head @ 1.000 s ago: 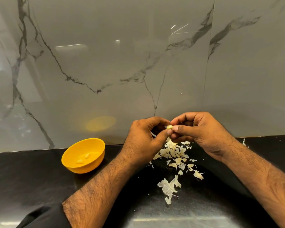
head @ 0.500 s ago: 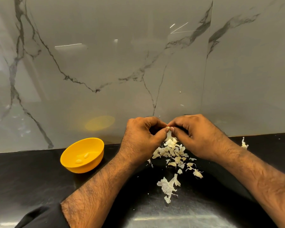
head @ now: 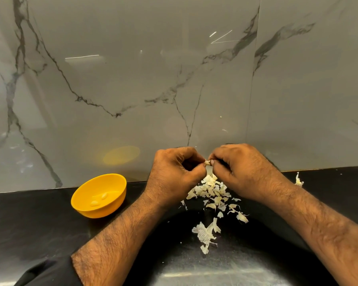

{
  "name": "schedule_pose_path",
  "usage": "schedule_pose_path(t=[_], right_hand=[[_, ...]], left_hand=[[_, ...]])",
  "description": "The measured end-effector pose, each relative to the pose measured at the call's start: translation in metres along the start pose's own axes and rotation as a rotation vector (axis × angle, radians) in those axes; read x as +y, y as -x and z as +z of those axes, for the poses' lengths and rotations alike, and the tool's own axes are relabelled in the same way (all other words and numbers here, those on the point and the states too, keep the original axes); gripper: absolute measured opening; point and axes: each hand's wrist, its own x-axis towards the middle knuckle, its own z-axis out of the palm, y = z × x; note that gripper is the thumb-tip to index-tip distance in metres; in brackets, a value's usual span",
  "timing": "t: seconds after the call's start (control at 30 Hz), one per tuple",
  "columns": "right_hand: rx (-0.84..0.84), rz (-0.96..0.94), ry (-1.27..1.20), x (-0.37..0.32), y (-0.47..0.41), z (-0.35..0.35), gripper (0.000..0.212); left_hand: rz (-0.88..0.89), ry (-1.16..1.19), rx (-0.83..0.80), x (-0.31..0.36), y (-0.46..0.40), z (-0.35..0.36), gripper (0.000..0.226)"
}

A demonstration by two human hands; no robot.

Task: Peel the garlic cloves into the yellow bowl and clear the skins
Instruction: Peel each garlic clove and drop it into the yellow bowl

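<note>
Black counter [head: 39,228], hands [head: 208,163] on garlic clove [head: 207,162] near backsplash edge.

my bowl [head: 99,196] is bright yellow, on a black counter [head: 29,223]. pale cream skins [head: 212,190] lie scattered there. the wall [head: 132,79] is grey marble with dark veins.

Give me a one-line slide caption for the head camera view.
Both hands pinch a garlic clove above scattered skins, yellow bowl at left.

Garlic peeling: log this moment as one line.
hands: both pinch garlic clove | yellow bowl: two peeled cloves | skins: piled on counter, uncleared
</note>
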Motion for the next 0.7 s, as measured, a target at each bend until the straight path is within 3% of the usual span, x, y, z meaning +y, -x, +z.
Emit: schedule_pose_path(t=[0.17,0.3,0.37,0.47,0.57,0.63,0.7], right_hand=[[0.055,0.111,-0.183,0.003,0.001,-0.005,0.016],[-0.093,0.155,-0.206,0.008,0.001,-0.006,0.014],[-0.182,0.18,-0.188,0.009,0.0,-0.004,0.024],[-0.117,0.245,-0.162,0.01,-0.002,0.0,0.038],[-0.051,0.27,-0.235,0.012,-0.002,-0.002,0.01],[-0.058,0.246,-0.322,0.014,-0.001,-0.002,0.021],[-0.042,0.219,-0.482,0.011,-0.001,-0.002,0.013]], left_hand=[[-0.025,0.047,0.039,0.002,-0.001,-0.001,0.005],[-0.047,0.071,0.089,-0.001,-0.002,-0.002,0.006],[-0.06,0.083,0.091,-0.002,-0.003,-0.003,0.006],[-0.07,0.091,0.084,-0.003,-0.003,-0.003,0.006],[-0.073,0.099,0.067,-0.003,-0.003,-0.003,0.006],[-0.067,0.104,0.058,-0.003,-0.003,-0.002,0.005],[-0.054,0.1,0.053,-0.002,-0.002,-0.001,0.004]])
